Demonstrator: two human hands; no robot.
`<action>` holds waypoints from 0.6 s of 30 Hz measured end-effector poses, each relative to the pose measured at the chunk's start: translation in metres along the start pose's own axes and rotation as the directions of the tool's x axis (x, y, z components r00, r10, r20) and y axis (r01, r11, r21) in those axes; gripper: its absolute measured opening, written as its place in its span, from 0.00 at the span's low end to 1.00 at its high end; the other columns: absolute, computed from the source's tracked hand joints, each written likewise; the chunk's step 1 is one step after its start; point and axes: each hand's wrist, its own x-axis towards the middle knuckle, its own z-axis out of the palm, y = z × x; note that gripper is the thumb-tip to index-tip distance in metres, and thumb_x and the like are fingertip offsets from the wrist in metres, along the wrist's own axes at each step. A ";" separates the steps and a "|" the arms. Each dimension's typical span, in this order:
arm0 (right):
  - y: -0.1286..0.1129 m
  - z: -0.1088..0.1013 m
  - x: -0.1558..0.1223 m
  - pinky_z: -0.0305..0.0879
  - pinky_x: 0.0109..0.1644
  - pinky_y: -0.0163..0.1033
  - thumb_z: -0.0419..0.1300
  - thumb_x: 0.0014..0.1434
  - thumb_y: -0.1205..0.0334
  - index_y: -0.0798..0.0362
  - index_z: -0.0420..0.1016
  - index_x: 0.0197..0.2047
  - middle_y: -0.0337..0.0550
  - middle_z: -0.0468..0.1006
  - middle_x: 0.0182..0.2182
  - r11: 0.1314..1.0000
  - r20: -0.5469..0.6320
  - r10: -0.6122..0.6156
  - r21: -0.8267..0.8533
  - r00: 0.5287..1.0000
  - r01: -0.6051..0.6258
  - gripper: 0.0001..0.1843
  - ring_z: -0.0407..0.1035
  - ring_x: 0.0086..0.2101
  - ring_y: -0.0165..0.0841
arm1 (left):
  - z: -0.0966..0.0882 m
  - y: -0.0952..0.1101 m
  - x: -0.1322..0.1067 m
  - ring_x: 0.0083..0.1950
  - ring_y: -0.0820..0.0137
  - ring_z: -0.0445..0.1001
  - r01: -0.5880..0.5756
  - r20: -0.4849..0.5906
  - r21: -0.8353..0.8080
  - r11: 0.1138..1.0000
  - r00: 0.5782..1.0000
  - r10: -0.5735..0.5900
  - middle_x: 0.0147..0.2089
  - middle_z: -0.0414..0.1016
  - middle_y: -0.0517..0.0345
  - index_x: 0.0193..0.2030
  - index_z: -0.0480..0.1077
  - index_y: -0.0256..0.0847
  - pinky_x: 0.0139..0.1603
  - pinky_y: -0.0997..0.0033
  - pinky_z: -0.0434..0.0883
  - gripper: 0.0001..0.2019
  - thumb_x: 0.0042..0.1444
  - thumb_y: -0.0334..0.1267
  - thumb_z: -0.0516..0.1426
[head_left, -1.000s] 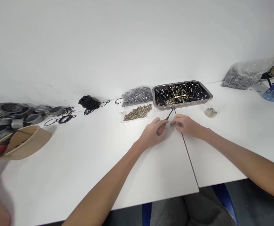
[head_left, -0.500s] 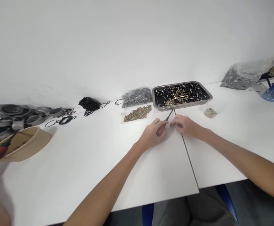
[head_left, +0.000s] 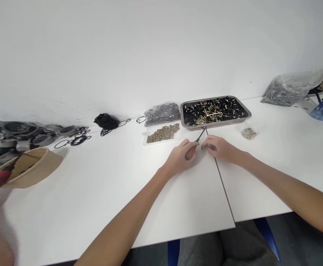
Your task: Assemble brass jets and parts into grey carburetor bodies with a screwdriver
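Note:
My left hand (head_left: 180,157) is closed around the brown handle of a small pick tool (head_left: 197,139), whose thin metal tip points up toward the tray. Just to its right, my right hand (head_left: 218,147) is curled shut on a small dark part I cannot make out. Both hands rest on the white table (head_left: 108,192), fingertips almost touching. Right behind them stands a metal tray (head_left: 243,109) filled with black rings and brass pins.
Left of the tray lie a bag of grey beads (head_left: 163,112) and a packet of brass bits (head_left: 163,133). Black O-rings (head_left: 104,122) and grey metal housings (head_left: 17,135) sit farther left, with a tan bowl (head_left: 31,168). A plastic bag (head_left: 291,88) is at right.

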 end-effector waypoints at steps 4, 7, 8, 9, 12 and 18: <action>0.001 0.001 0.000 0.64 0.39 0.38 0.50 0.54 0.76 0.54 0.75 0.38 0.43 0.74 0.36 1.000 -0.009 -0.011 0.004 1.000 0.011 0.15 0.67 0.31 0.29 | 0.000 0.000 0.000 0.33 0.73 0.68 0.000 0.014 -0.003 1.000 1.000 0.000 0.37 0.68 0.55 0.51 0.69 0.40 0.35 0.73 0.68 0.15 0.57 0.35 0.53; 0.000 0.000 0.000 0.64 0.39 0.38 0.51 0.54 0.76 0.54 0.75 0.39 0.43 0.74 0.37 1.000 -0.008 -0.006 0.002 1.000 0.006 0.15 0.68 0.32 0.29 | 0.000 0.000 0.000 0.33 0.73 0.68 -0.002 0.009 -0.006 1.000 1.000 0.002 0.37 0.68 0.55 0.51 0.69 0.40 0.35 0.72 0.68 0.15 0.57 0.35 0.53; 0.000 0.000 0.000 0.65 0.39 0.38 0.51 0.54 0.76 0.54 0.75 0.39 0.43 0.74 0.37 1.000 -0.008 -0.004 -0.001 1.000 0.004 0.15 0.68 0.33 0.29 | 0.000 0.000 0.000 0.33 0.73 0.68 -0.003 0.007 -0.004 1.000 1.000 0.003 0.36 0.68 0.55 0.51 0.69 0.40 0.35 0.72 0.68 0.15 0.57 0.35 0.53; 0.000 0.000 0.000 0.65 0.40 0.38 0.51 0.54 0.76 0.53 0.75 0.39 0.43 0.75 0.37 1.000 -0.009 -0.003 -0.002 1.000 0.003 0.15 0.69 0.33 0.30 | -0.001 0.000 0.000 0.33 0.73 0.68 -0.002 0.006 -0.002 1.000 1.000 0.002 0.36 0.68 0.55 0.51 0.69 0.41 0.35 0.72 0.68 0.15 0.57 0.35 0.53; -0.001 -0.001 0.000 0.65 0.40 0.38 0.51 0.54 0.76 0.53 0.75 0.38 0.43 0.75 0.37 1.000 -0.015 -0.011 -0.002 1.000 0.011 0.15 0.69 0.34 0.31 | -0.001 0.000 0.000 0.33 0.73 0.69 0.002 0.009 0.002 1.000 1.000 -0.002 0.36 0.68 0.55 0.50 0.69 0.41 0.35 0.72 0.69 0.14 0.57 0.34 0.53; -0.002 -0.001 0.000 0.65 0.39 0.38 0.51 0.54 0.76 0.54 0.75 0.38 0.44 0.74 0.36 1.000 -0.012 -0.014 0.000 1.000 0.014 0.15 0.68 0.32 0.29 | 0.000 0.001 0.000 0.32 0.73 0.68 -0.005 0.000 0.002 1.000 1.000 0.005 0.36 0.68 0.55 0.50 0.69 0.41 0.34 0.73 0.68 0.14 0.57 0.35 0.53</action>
